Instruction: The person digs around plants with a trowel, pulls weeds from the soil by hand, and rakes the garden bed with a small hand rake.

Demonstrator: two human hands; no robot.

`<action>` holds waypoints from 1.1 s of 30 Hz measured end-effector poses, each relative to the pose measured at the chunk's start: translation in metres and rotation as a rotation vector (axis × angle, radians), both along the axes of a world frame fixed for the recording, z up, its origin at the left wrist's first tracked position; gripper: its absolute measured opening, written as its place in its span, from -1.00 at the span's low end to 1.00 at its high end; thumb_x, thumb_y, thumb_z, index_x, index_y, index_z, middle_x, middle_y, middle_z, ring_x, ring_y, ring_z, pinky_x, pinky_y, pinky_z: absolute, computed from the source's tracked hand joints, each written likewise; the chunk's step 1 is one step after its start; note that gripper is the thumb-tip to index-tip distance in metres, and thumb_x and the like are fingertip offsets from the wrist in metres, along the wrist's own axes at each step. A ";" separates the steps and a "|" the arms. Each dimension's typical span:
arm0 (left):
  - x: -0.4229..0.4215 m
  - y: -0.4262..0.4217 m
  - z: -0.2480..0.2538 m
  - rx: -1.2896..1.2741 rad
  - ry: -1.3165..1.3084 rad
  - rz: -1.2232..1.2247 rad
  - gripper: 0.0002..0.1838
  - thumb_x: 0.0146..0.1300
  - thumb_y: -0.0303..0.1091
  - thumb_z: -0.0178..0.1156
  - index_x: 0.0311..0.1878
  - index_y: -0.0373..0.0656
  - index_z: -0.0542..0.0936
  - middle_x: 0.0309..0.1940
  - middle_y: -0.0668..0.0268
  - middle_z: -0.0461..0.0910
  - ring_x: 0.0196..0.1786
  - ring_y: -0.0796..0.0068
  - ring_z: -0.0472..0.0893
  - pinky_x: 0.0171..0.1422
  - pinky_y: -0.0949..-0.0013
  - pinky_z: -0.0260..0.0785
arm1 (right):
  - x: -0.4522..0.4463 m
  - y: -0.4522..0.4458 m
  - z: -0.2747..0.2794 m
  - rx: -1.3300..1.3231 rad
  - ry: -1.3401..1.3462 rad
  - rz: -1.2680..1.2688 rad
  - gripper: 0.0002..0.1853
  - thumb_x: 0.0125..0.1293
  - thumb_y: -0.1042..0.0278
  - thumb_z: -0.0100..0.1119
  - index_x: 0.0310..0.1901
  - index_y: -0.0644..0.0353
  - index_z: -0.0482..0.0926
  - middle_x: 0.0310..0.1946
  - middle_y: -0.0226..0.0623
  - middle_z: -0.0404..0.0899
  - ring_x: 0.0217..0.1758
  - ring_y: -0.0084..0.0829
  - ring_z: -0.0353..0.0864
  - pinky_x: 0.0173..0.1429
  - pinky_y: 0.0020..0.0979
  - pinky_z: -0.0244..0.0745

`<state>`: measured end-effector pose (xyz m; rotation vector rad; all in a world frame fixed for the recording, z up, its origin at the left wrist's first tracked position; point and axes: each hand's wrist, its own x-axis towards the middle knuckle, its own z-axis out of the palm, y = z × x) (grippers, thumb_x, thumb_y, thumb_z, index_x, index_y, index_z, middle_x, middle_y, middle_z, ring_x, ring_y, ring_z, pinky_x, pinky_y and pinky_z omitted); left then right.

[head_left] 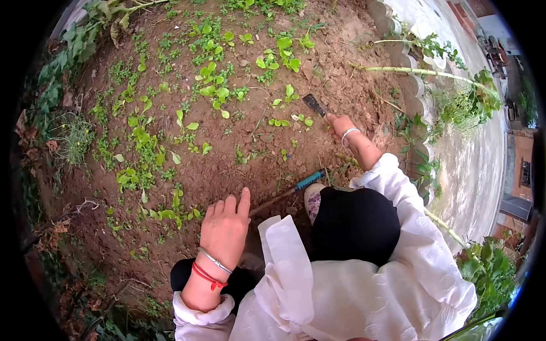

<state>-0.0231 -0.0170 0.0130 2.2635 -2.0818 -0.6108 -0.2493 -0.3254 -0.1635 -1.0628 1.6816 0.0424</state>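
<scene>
My right hand (343, 128) is closed around the handle of a small hand tool with a dark flat blade (314, 105). Its blade points away to the upper left, over bare brown soil beside a few green seedlings (301, 119). Fingers stretched out, my left hand (226, 215) is open above the soil near my knee, holding nothing. Between my hands lies a second tool with a teal grip (309, 179) and a thin shaft, its far end hidden behind my left hand and sleeve. My shoe (313, 203) is close to that grip.
Leafy seedlings (213, 91) are scattered over the soil bed (239, 148). A scalloped pale edging (418, 85) borders it on the right, with concrete paving (469, 165) beyond. Long cut-looking stalks (421, 71) lean across the edging. Taller plants (62, 62) line the left.
</scene>
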 end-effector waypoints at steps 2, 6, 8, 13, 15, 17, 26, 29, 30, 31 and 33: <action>-0.001 0.003 -0.002 0.019 0.005 -0.011 -0.37 0.06 -0.33 0.31 0.26 -0.13 0.40 -0.20 0.24 0.51 -0.12 0.25 0.54 -0.03 0.25 0.40 | 0.000 0.008 -0.019 0.118 -0.170 -0.166 -0.62 0.46 -0.04 -0.12 -0.25 0.11 0.50 -0.68 -0.47 0.30 -0.79 -0.58 0.13 -0.73 -0.50 0.00; -0.005 -0.002 -0.012 0.103 0.022 -0.062 -0.37 0.05 -0.32 0.31 0.25 -0.14 0.42 -0.19 0.23 0.51 -0.13 0.24 0.55 -0.03 0.25 0.42 | 0.030 0.039 -0.026 0.243 -0.423 -0.472 -0.57 0.49 -0.11 -0.23 -0.22 0.11 0.44 -0.69 -0.53 0.15 -0.78 -0.63 0.02 -0.72 -0.54 -0.08; -0.007 -0.009 -0.013 0.125 0.073 -0.072 -0.38 0.05 -0.33 0.31 0.24 -0.14 0.42 -0.19 0.23 0.51 -0.14 0.24 0.55 -0.03 0.24 0.42 | 0.031 0.042 -0.039 0.380 -0.690 -0.639 -0.57 0.51 -0.07 -0.29 -0.25 0.13 0.39 -0.68 -0.53 0.14 -0.78 -0.64 -0.01 -0.73 -0.53 -0.09; 0.001 -0.004 -0.020 0.137 0.047 -0.018 -0.38 0.05 -0.34 0.32 0.24 -0.13 0.42 -0.18 0.22 0.51 -0.14 0.22 0.56 -0.04 0.24 0.43 | 0.014 0.032 -0.035 0.556 -1.085 -0.792 -0.59 0.54 0.00 -0.36 -0.26 0.15 0.35 -0.69 -0.58 0.12 -0.79 -0.66 -0.01 -0.74 -0.54 -0.08; 0.003 0.002 -0.019 0.149 0.023 0.008 -0.37 0.05 -0.35 0.32 0.25 -0.11 0.41 -0.17 0.23 0.51 -0.14 0.22 0.56 -0.03 0.23 0.43 | -0.004 0.028 -0.027 0.507 -1.046 -0.803 -0.59 0.54 -0.01 -0.35 -0.25 0.15 0.35 -0.69 -0.58 0.12 -0.79 -0.67 -0.01 -0.74 -0.55 -0.08; 0.004 -0.001 -0.013 0.128 0.026 0.010 -0.37 0.05 -0.34 0.32 0.25 -0.12 0.41 -0.17 0.23 0.51 -0.14 0.22 0.56 -0.03 0.24 0.43 | -0.024 0.023 -0.019 0.493 -1.017 -0.767 -0.59 0.54 -0.01 -0.35 -0.22 0.17 0.37 -0.69 -0.56 0.11 -0.79 -0.66 -0.02 -0.74 -0.55 -0.07; -0.001 -0.001 -0.010 0.096 0.037 0.000 -0.37 0.04 -0.34 0.32 0.25 -0.13 0.42 -0.20 0.24 0.51 -0.12 0.25 0.55 -0.01 0.25 0.42 | -0.069 0.031 0.027 -1.005 0.377 0.544 -0.67 0.36 0.06 0.05 -0.26 0.21 0.48 -0.53 0.01 0.60 -0.54 -0.03 0.60 -0.46 -0.06 0.45; 0.000 -0.002 -0.008 0.080 0.030 0.011 -0.37 0.04 -0.34 0.32 0.25 -0.13 0.42 -0.20 0.24 0.52 -0.12 0.25 0.55 -0.01 0.25 0.42 | -0.051 0.030 0.051 -0.836 0.490 0.580 -0.73 0.35 0.13 0.04 -0.22 0.21 0.48 -0.44 0.10 0.61 -0.34 0.11 0.62 -0.25 0.04 0.50; 0.000 -0.003 -0.008 0.072 0.028 0.012 -0.37 0.04 -0.34 0.32 0.25 -0.13 0.42 -0.20 0.24 0.52 -0.12 0.25 0.55 -0.01 0.25 0.42 | -0.043 0.029 0.056 -0.851 0.517 0.603 -0.73 0.35 0.14 0.04 -0.23 0.20 0.48 -0.46 0.06 0.61 -0.35 0.09 0.62 -0.26 0.03 0.50; -0.001 -0.003 -0.008 0.077 0.030 0.012 -0.37 0.04 -0.34 0.32 0.25 -0.13 0.42 -0.20 0.24 0.52 -0.11 0.25 0.55 -0.02 0.25 0.42 | -0.029 0.028 0.066 -0.870 0.517 0.642 -0.76 0.34 0.16 0.05 -0.23 0.18 0.48 -0.47 0.02 0.62 -0.35 0.07 0.63 -0.26 -0.01 0.52; -0.001 -0.004 -0.009 0.086 0.030 0.011 -0.36 0.04 -0.34 0.32 0.25 -0.13 0.42 -0.20 0.24 0.52 -0.11 0.25 0.56 -0.02 0.24 0.42 | -0.010 0.021 0.061 -0.966 0.422 0.735 -0.77 0.32 0.16 0.06 -0.24 0.16 0.49 -0.47 0.00 0.62 -0.35 0.06 0.63 -0.26 -0.02 0.53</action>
